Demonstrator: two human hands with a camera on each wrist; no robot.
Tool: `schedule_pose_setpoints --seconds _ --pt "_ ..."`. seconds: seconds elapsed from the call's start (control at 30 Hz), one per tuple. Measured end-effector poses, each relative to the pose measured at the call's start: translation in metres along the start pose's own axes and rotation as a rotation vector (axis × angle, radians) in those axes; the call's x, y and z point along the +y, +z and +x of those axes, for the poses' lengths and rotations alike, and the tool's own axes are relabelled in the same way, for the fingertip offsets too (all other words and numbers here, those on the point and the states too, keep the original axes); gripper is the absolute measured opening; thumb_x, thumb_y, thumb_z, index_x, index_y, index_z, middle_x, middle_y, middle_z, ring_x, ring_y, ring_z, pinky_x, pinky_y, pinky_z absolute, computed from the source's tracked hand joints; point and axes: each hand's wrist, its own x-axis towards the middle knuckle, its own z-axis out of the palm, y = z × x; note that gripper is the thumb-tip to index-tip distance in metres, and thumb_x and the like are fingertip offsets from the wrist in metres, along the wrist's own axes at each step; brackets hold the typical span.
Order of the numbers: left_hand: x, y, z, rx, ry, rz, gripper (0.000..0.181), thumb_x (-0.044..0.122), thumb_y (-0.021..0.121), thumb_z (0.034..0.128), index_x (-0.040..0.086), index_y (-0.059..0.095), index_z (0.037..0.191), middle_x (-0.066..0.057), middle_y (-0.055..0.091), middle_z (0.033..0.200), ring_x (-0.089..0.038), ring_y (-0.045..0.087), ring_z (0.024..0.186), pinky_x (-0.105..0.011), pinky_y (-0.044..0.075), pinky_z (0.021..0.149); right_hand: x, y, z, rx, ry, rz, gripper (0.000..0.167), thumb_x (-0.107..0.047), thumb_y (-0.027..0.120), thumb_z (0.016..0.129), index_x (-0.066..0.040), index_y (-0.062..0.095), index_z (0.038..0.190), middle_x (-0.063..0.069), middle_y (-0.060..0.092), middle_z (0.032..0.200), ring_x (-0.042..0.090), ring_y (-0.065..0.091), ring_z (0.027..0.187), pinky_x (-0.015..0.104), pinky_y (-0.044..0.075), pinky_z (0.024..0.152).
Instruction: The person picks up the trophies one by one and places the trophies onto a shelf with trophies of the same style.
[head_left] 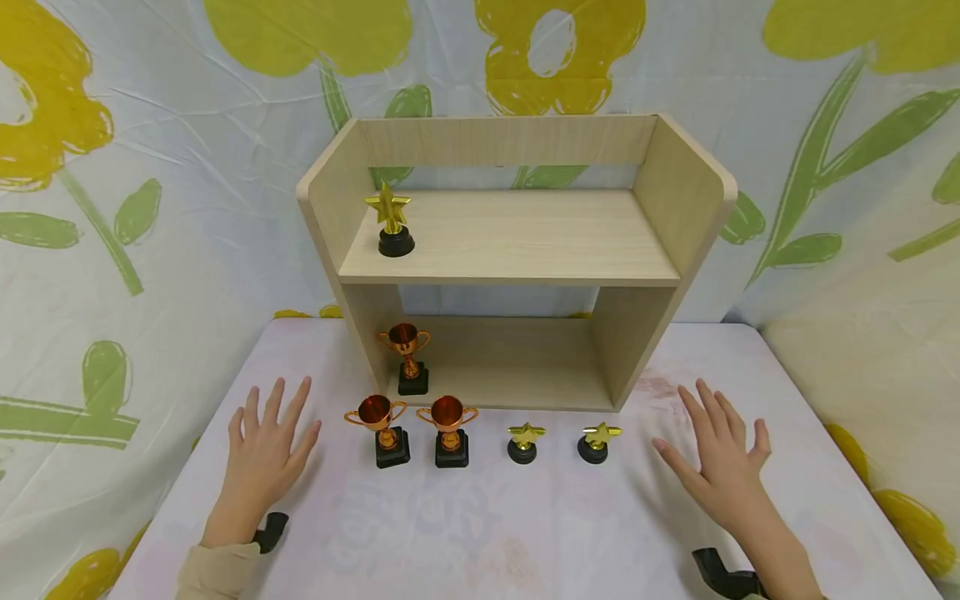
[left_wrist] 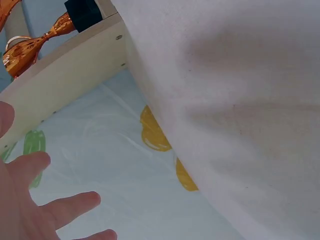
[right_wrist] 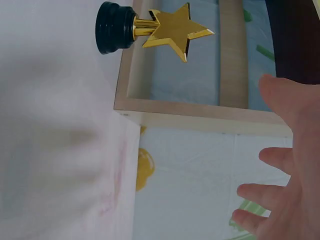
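Fingers spread, my left hand (head_left: 258,462) is over the table's left side and holds nothing. Nearest to it is a bronze trophy cup (head_left: 381,429) on a black base, with a second bronze trophy cup (head_left: 448,431) to its right. My right hand (head_left: 723,467), also spread and holding nothing, is over the right side. A gold star trophy (head_left: 594,442) stands closest to it, and another gold star trophy (head_left: 524,442) is farther left. On the shelf's upper board is a gold star trophy (head_left: 393,221); a bronze trophy cup (head_left: 408,358) stands at the lower level's left.
A two-level wooden shelf (head_left: 502,281) stands at the back of the white table (head_left: 525,533). Behind and beside it hangs a cloth (head_left: 225,208) printed with yellow flowers. The row of trophies lies just in front of the shelf's lower edge.
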Motion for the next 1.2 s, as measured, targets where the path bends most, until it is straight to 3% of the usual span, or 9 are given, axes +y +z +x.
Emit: schedule_pose_setpoints --seconds 0.33,0.87,1.2 --pt "0.002 -0.009 0.007 0.085 0.034 -0.005 0.060 0.034 0.051 0.0984 0.019 0.034 0.154 -0.028 0.041 0.145 -0.056 0.029 0.132 -0.069 0.024 0.099 -0.009 0.006 0.002 0.093 -0.057 0.060 0.070 -0.032 0.068 0.090 -0.009 0.040 0.149 0.022 0.033 0.154 0.046 0.024 0.138 0.068 -0.011 0.107" --pt "0.008 -0.023 0.015 0.198 0.088 -0.034 0.052 0.032 0.048 0.0983 0.006 0.049 0.143 -0.027 0.052 0.136 -0.051 0.041 0.125 -0.066 0.030 0.096 -0.027 0.011 0.005 0.117 -0.101 0.112 0.066 -0.027 0.069 0.089 -0.007 0.044 0.146 0.021 0.036 0.153 0.045 0.026 0.138 0.068 -0.010 0.107" --pt "0.015 -0.049 0.028 0.267 0.147 -0.107 0.053 0.037 0.040 0.1012 0.003 0.051 0.141 -0.027 0.054 0.133 -0.051 0.042 0.123 -0.066 0.031 0.091 -0.033 0.019 0.006 0.133 -0.124 0.161 0.068 -0.018 0.071 0.084 -0.006 0.045 0.146 0.018 0.037 0.154 0.044 0.028 0.138 0.066 -0.008 0.108"
